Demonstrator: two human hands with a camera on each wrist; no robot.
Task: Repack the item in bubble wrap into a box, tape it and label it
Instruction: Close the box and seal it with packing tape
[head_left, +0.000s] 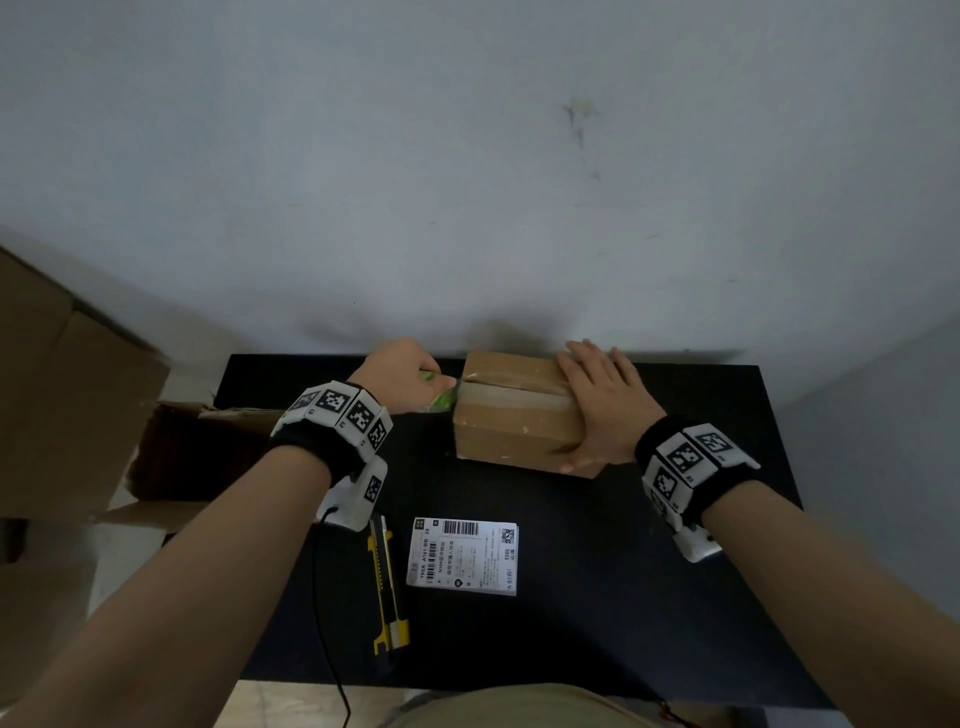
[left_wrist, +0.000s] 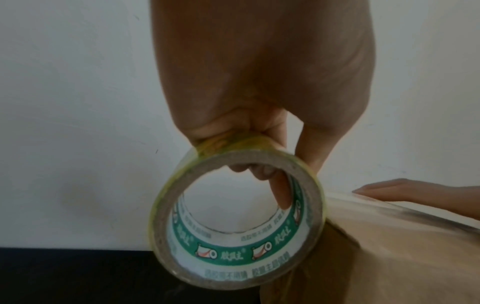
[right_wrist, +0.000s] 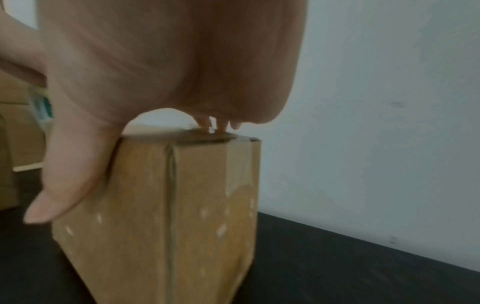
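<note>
The black table (head_left: 649, 597) stands against a pale wall (head_left: 467, 156). To my left, off the table edge, sit large open cardboard cartons (head_left: 67, 395).

The box (head_left: 511, 415) rests on the far middle of the table, flaps closed, with a strip of clear tape running along its top seam. No bubble wrap shows in any view.

My right hand (head_left: 602, 405) lies flat on the right end of the box, fingers straight across the top and thumb down the near side; it presses rather than grips.

My left hand (head_left: 400, 371) holds the tape roll (left_wrist: 236, 218) just beside the left end of the box. In the left wrist view, fingers pass through the cardboard core and the thumb sits on the outer rim. The roll touches the upper left edge of the box.

The shipping label (head_left: 463, 556) lies flat on the near table, printed side up, apart from the box.

The yellow utility knife (head_left: 387, 587) lies just left of the label.
</note>
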